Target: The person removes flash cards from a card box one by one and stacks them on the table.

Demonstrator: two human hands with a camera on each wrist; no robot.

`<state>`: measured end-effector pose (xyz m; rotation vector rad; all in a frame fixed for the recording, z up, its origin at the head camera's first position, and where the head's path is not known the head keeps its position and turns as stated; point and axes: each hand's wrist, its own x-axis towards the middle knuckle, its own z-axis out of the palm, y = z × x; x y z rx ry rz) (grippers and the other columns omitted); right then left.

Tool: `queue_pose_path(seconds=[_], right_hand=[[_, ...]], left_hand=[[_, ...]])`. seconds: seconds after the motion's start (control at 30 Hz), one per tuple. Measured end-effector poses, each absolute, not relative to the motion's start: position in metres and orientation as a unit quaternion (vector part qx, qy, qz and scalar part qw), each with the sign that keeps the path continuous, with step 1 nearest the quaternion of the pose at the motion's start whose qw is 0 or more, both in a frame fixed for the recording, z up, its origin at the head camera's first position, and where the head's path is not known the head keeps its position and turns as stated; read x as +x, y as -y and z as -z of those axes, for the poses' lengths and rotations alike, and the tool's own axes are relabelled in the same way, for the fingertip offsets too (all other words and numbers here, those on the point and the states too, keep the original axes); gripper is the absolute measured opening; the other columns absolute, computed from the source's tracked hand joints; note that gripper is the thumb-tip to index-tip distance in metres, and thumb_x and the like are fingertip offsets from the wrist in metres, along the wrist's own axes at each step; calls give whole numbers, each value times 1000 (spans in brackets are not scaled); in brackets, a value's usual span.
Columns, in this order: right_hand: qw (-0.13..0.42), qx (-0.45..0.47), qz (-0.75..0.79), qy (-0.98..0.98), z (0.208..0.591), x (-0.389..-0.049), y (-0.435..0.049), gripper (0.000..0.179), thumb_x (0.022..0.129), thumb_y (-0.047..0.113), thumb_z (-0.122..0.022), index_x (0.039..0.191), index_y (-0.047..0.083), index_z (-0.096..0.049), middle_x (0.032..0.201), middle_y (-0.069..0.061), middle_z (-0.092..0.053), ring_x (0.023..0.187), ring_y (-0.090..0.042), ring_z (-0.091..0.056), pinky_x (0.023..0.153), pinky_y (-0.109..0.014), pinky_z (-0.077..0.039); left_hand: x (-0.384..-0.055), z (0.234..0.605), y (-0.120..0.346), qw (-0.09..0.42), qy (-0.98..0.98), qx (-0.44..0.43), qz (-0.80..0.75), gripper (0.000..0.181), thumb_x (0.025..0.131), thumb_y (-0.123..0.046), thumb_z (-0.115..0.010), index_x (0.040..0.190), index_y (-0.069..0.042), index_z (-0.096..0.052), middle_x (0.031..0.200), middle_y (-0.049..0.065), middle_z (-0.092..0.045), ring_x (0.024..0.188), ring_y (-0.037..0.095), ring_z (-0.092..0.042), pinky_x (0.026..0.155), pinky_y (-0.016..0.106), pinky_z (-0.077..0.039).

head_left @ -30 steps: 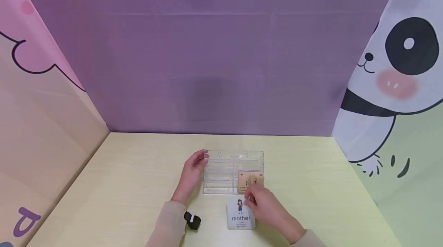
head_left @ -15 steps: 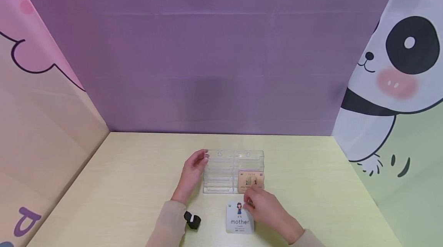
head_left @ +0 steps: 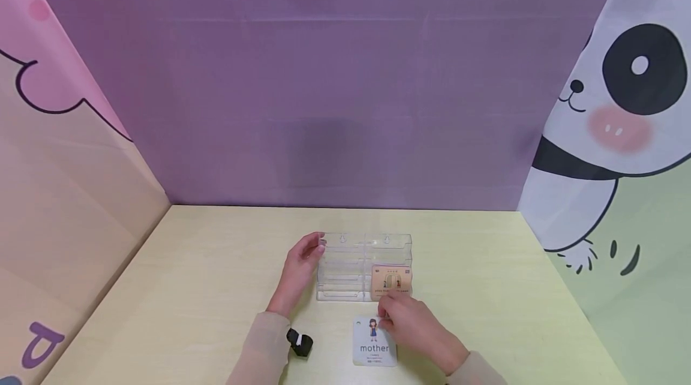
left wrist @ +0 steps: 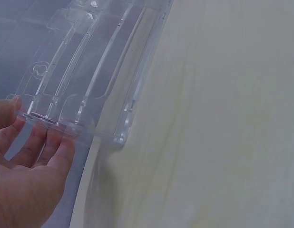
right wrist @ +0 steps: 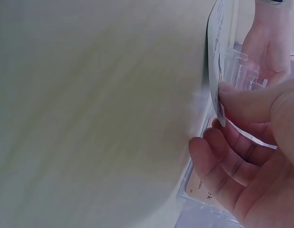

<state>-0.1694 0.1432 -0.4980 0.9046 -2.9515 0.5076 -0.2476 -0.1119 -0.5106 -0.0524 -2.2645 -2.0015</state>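
Observation:
A clear plastic card rack (head_left: 341,270) with stepped pockets in two columns stands on the table. My left hand (head_left: 296,271) grips its upper left side, and in the left wrist view the thumb lies over the edge with the fingers (left wrist: 61,154) along the side. In the rack's lower right pocket sits an orange card (head_left: 384,274), partly covered by my right hand (head_left: 418,328). That hand pinches the upper right corner of a white flashcard (head_left: 372,356) printed "mother" with a girl's picture. In the right wrist view the flashcard (right wrist: 214,57) is seen nearly edge-on between thumb and fingers.
Beside the left sleeve (head_left: 261,346) is a small black strapped device (head_left: 300,344). The pale wooden table (head_left: 216,265) ends at a purple backdrop (head_left: 335,85), with printed cartoon cloths on both sides.
The white flashcard has come slightly down, away from the rack, with my right hand following a little. My left hand keeps its grip on the rack.

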Motion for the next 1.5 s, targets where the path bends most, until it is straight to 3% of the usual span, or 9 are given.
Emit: queue_pose_path(seconds=[0.9,1.2,1.5], right_hand=[[-16,269,-159,950,489,-172,-141,20,88,11,-78,82,17,-60,81,10,-49,75,-10,-46,64,-26,-44],[22,238,-196,951,480,-173,-143,16,88,12,-79,84,16,-64,81,9,-53,73,-9,-47,63,-24,-45],[100,210,-198,952,479,-174,-145,18,86,18,-82,84,18,-64,84,10,-52,76,-8,-49,62,-24,-46]], left_hand=[[-247,510,113,58,749,-18,659,36,104,-10,-59,140,-6,-58,134,16,-62,126,31,-55,111,48,-41],[-248,508,113,54,749,-26,660,37,104,-11,-59,140,-6,-58,135,15,-60,128,31,-54,112,48,-39],[-248,509,113,55,747,-23,662,36,103,-8,-59,139,-5,-58,132,15,-62,125,30,-55,111,46,-40]])
